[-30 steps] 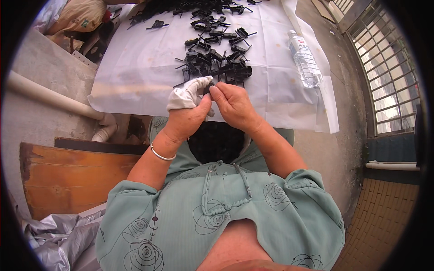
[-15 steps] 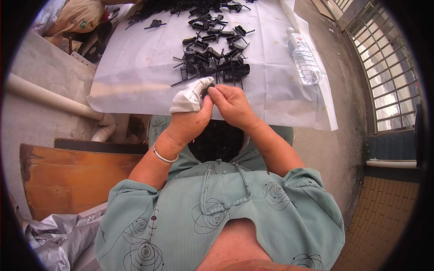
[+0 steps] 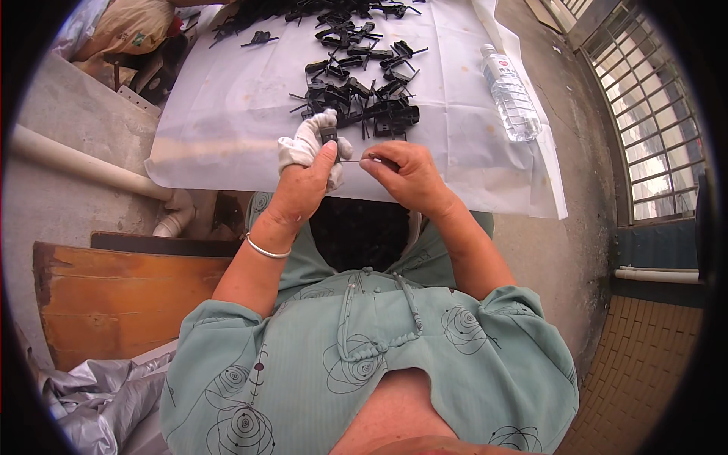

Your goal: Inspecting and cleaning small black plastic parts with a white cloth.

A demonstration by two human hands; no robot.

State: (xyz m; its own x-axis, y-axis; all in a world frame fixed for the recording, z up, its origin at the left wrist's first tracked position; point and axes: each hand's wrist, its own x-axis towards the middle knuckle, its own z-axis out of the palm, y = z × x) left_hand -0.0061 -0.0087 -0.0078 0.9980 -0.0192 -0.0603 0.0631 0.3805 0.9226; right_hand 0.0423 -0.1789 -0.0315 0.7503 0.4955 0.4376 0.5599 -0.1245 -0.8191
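My left hand (image 3: 302, 182) has a white glove (image 3: 296, 152) over its fingers, while its thumb is bare. It is closed on a small black plastic part (image 3: 329, 135), pressed between thumb and gloved fingers. Just to the right, my right hand (image 3: 408, 176) is bare and pinches a thin rod (image 3: 349, 161) that spans the short gap to the left hand. Most of what the right fingers hold is hidden. Beyond both hands, a pile of similar black plastic parts (image 3: 390, 114) with thin protruding strips lies on the white-covered table (image 3: 227, 114).
On the table's right side lies a clear plastic bottle (image 3: 509, 95). A dark mass (image 3: 356, 231), too dim to make out, sits between my knees below the table edge. To the left are an orange-brown board (image 3: 129, 299) and a pale pipe (image 3: 91, 163).
My hands were together at the fingertips and have drawn slightly apart. The left turned and moved left, exposing the black part; the right moved a little right, and the thin rod now shows between them.
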